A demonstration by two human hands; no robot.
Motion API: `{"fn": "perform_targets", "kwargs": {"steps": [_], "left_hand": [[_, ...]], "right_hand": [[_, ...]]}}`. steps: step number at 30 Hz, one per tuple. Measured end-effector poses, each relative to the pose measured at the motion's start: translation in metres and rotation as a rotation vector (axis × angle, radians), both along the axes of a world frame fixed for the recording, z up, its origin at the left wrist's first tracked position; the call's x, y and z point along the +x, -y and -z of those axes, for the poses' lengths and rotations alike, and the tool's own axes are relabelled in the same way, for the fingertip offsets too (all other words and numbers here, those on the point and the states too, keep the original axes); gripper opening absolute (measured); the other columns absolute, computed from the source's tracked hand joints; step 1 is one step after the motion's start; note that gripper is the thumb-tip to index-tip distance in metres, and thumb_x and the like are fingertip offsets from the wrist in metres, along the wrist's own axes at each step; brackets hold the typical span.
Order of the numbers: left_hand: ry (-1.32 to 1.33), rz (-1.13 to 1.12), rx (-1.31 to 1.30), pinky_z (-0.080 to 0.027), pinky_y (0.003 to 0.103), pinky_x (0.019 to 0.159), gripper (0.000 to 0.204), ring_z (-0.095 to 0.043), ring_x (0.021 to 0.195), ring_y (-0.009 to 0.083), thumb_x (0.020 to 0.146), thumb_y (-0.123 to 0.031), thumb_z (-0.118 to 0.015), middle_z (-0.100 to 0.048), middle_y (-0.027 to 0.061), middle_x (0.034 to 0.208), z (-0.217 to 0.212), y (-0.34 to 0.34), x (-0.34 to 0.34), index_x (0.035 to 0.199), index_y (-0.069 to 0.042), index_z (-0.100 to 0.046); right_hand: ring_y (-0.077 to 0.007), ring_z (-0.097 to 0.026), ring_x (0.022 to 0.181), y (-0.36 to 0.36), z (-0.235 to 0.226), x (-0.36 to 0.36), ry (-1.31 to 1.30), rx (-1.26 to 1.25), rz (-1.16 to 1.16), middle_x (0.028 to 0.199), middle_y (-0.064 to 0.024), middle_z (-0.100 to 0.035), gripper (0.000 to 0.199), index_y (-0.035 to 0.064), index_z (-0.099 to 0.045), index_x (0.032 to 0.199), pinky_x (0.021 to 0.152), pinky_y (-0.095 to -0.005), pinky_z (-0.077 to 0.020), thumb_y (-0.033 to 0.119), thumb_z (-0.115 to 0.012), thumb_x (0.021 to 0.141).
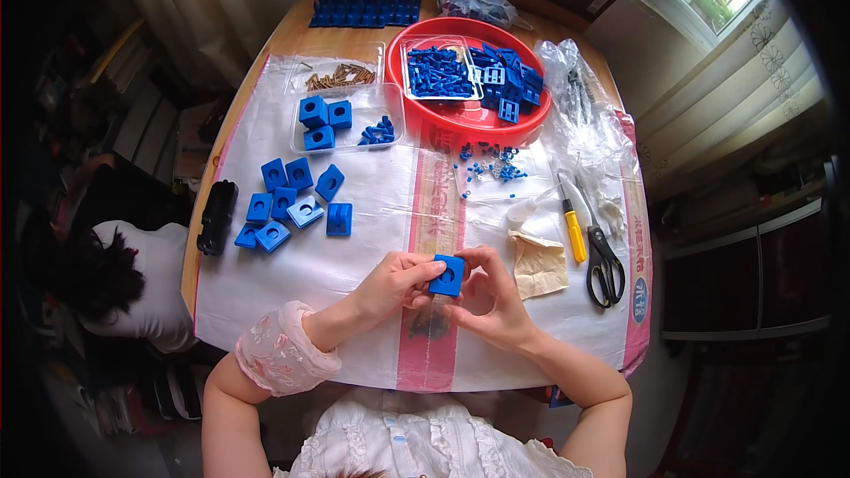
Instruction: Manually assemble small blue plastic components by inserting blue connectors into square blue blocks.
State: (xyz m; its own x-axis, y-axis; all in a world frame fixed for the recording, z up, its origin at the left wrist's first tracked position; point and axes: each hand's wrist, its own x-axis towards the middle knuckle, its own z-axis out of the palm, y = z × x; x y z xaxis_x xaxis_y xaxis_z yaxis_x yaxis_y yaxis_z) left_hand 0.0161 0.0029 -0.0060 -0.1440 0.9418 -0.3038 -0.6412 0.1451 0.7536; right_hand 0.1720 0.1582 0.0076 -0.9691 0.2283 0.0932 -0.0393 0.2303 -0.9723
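A square blue plastic block (452, 284) with a round hole in its face is held up above the table near its front edge. My left hand (396, 286) grips its left side, thumb on the face and the other fingers behind. My right hand (498, 303) curls round its right side, index finger at the upper corner and thumb at the lower one. Beneath my hands lies a small dark heap (428, 322), partly hidden and too unclear to name. More blue blocks (285, 202) lie loose to the left.
Behind stand a clear tray of blue parts (398, 120), brass-coloured screws (343, 76) and a red basin (409, 110). Small blue pieces (496, 165) lie scattered mid-table. Right are a cloth (539, 264), yellow-handled screwdriver (575, 232) and black scissors (604, 267). A person (133, 274) is at the left.
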Motion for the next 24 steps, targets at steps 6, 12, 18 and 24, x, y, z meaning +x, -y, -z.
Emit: {"fn": "perform_targets", "kwargs": {"steps": [6, 12, 18, 24], "left_hand": [[-0.069, -0.042, 0.019, -0.037, 0.017, 0.052, 0.031, -0.047, 0.059, 0.0008, 0.106, -0.030, -0.055, -0.067, -0.0013, 0.084, -0.005, -0.001, 0.005, 0.108, -0.003, -0.072], [-0.210, -0.067, 0.089, -0.038, 0.018, 0.054, 0.030, -0.047, 0.061, 0.0010, 0.106, -0.028, -0.055, -0.063, -0.0039, 0.079, -0.005, 0.002, 0.005, 0.109, -0.003, -0.072], [-0.337, -0.075, 0.089, -0.038, 0.020, 0.055, 0.029, -0.046, 0.061, 0.0026, 0.105, -0.027, -0.055, -0.057, -0.0052, 0.073, -0.007, 0.004, 0.011, 0.106, -0.003, -0.071], [-0.358, -0.050, 0.120, -0.038, 0.020, 0.055, 0.030, -0.048, 0.062, 0.0026, 0.105, -0.027, -0.054, -0.056, -0.0055, 0.073, -0.005, 0.003, 0.011, 0.109, -0.003, -0.071]], "right_hand": [[-0.0117, -0.058, 0.095, 0.003, -0.003, -0.002, -0.037, -0.047, -0.006, 0.109, -0.0061, -0.055, 0.073, 0.0035, -0.040, 0.140, 0.076, -0.0278, -0.0479, 0.004, -0.080, 0.079], [-0.0139, -0.058, 0.096, 0.005, -0.004, 0.000, -0.056, 0.026, -0.013, 0.111, -0.0072, -0.055, 0.071, 0.0025, -0.041, 0.139, 0.077, -0.0289, -0.0480, 0.005, -0.080, 0.079], [-0.0170, -0.057, 0.096, 0.007, -0.002, -0.002, -0.090, 0.140, 0.015, 0.109, -0.0081, -0.055, 0.062, 0.0009, -0.049, 0.132, 0.078, -0.0303, -0.0477, 0.006, -0.080, 0.078], [-0.0159, -0.060, 0.096, 0.007, 0.001, -0.001, -0.086, 0.117, 0.026, 0.109, -0.0074, -0.056, 0.061, 0.0016, -0.051, 0.131, 0.076, -0.0289, -0.0481, 0.008, -0.082, 0.079]]}}
